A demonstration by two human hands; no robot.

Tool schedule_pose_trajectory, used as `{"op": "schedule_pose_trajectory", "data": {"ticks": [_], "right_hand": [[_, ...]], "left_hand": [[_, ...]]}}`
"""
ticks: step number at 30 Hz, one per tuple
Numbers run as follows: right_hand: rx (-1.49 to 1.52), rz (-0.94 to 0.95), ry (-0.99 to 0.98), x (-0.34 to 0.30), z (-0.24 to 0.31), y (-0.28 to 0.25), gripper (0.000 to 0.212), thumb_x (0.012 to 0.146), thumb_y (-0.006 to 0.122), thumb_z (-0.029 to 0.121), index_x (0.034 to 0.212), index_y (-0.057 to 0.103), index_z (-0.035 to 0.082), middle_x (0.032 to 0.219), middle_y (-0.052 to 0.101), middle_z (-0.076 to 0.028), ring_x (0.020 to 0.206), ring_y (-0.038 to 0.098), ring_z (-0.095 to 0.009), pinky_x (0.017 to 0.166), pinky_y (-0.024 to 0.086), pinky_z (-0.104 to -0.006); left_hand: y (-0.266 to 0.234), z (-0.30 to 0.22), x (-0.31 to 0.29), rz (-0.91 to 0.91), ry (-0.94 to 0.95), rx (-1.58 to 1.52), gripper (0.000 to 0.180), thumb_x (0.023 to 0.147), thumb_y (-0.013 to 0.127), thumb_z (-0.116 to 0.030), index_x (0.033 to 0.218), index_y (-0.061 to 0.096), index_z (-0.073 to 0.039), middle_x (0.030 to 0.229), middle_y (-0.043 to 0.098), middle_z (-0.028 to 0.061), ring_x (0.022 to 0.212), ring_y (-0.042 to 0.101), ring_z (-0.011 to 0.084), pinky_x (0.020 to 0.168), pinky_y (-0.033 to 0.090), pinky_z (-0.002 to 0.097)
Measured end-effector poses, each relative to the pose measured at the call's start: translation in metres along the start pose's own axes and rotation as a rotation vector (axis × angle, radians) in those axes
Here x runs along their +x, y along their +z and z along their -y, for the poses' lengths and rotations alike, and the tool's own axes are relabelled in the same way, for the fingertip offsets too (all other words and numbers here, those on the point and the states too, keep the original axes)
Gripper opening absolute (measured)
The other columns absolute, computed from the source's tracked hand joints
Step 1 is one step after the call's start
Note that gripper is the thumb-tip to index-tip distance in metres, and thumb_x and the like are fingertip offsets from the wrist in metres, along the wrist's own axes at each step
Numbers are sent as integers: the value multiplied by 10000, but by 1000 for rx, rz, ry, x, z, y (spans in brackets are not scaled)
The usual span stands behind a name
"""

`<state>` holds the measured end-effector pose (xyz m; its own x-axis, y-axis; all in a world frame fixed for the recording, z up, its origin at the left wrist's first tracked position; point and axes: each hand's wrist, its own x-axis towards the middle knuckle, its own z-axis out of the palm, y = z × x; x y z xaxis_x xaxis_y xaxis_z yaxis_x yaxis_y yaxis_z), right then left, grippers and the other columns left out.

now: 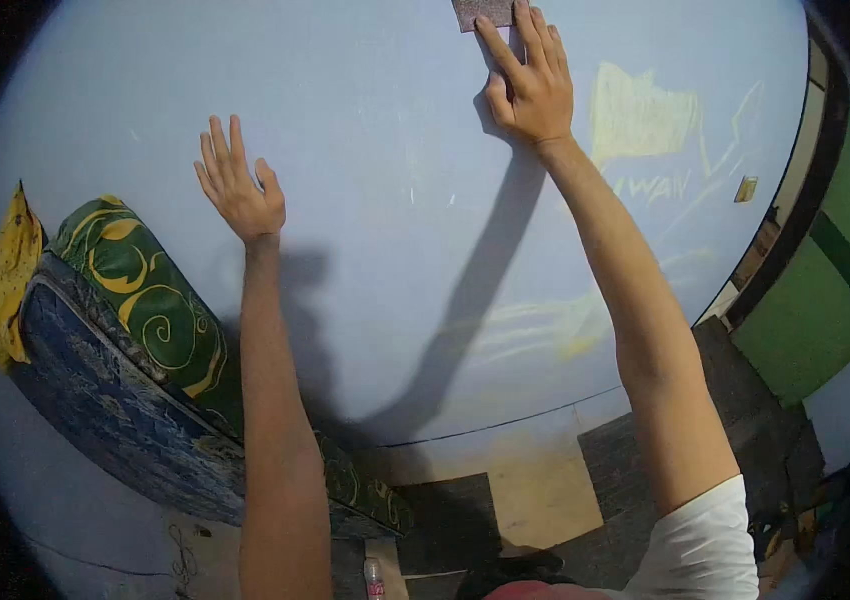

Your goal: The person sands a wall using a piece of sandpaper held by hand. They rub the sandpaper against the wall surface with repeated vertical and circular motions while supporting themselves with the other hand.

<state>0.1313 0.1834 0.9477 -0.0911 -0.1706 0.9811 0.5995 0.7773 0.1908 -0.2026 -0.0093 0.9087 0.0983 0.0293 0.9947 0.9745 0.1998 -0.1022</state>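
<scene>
My right hand (535, 90) reaches high up the pale blue wall (345, 70). Its fingers press a brownish-grey rectangle that looks like a piece of sandpaper (483, 14) to the wall; the upper frame edge cuts it off. Lower and to the left, my left hand (242, 188) is raised with the fingers stretched out and holds nothing. Whether its palm touches the wall I cannot tell. Yellow chalk-like marks (645, 115) and scribbles cover the wall to the right of my right wrist.
Two mattresses, one green and yellow (150, 300) and one dark blue (115, 360), lean at the left beside a yellow cloth (13, 280). At the right are a wall switch (746, 189) and a green door (805, 310). Dark mats (455, 525) and a plastic bottle (374, 578) are below.
</scene>
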Motion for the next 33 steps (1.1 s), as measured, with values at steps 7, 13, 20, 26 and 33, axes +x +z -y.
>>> {"op": "schedule_pose_trajectory", "data": {"ticks": [7, 13, 20, 26, 33], "right_hand": [[-106, -50, 87, -6, -13, 10, 776, 823, 527, 327, 1592, 439, 386, 1710, 323, -98, 1564, 287, -408, 1200, 110, -771], [-120, -87, 27, 0, -9, 12, 796, 785, 542, 316, 1578, 492, 276, 1665, 384, -181, 1533, 333, -456, 1213, 139, -734], [153, -114, -15, 7, -1, 28, 771, 772, 507, 174, 1514, 499, -35, 1629, 378, -293, 1552, 309, -438, 1267, 183, -642], [74, 159, -226, 5, 11, 4, 784, 779, 510, 207, 1563, 515, 217, 1661, 397, -170, 1547, 361, -339, 1255, 218, -642], [65, 163, -192, -11, 10, 10, 739, 864, 525, 344, 1596, 459, 265, 1686, 384, -48, 1571, 315, -291, 1269, 139, -656]], "left_hand": [[2, -3, 2, 12, -23, 5, 712, 946, 508, -175, 1641, 359, -211, 1718, 301, 85, 1593, 233, 325, 1282, 117, 607], [-10, -4, 4, 19, -18, -15, 691, 950, 519, -173, 1626, 384, -209, 1706, 324, 76, 1581, 259, 325, 1283, 135, 604], [-3, -2, -2, -10, -30, 23, 684, 943, 524, -170, 1614, 406, -223, 1701, 340, 46, 1570, 293, 290, 1287, 182, 571], [-5, 5, 5, -29, 9, 36, 667, 957, 516, -174, 1613, 408, -229, 1700, 340, 50, 1569, 293, 283, 1289, 177, 571], [-2, 10, -4, -16, 14, 30, 659, 980, 484, -184, 1628, 378, -236, 1710, 317, 53, 1580, 263, 303, 1290, 146, 591]]}}
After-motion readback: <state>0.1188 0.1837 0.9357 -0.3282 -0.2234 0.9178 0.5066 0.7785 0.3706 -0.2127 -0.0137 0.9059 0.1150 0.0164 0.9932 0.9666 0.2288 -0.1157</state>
